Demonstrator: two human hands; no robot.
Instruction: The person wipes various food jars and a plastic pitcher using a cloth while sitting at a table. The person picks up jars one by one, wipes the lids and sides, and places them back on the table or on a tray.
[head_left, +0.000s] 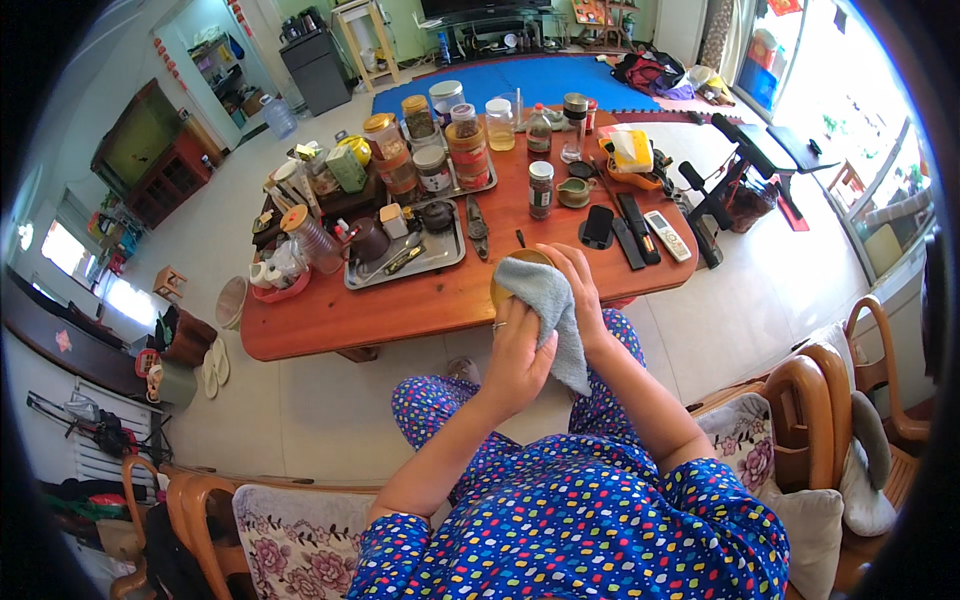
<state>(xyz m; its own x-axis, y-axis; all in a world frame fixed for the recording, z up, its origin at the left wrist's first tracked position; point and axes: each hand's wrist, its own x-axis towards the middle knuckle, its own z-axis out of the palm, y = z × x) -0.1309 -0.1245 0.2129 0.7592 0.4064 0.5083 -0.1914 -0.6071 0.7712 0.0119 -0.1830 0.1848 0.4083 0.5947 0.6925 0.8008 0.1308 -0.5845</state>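
Observation:
A round yellowish lid or shallow dish (501, 283) is held up over the front edge of the wooden table (420, 306). My right hand (581, 289) grips its far right side. A light blue-grey terry cloth (551, 315) lies over its face and hangs down between my forearms. My left hand (521, 349), with a ring on one finger, presses the cloth against the round piece. The fingertips of my left hand are partly hidden by the cloth.
A metal tray (450, 262) with a dark teapot (437, 216) stands left of my hands. Beyond are a glass jar (540, 191), a small green pitcher (573, 193), a smartphone (598, 225) and a white remote control (667, 235). Several lidded jars crowd the table's back.

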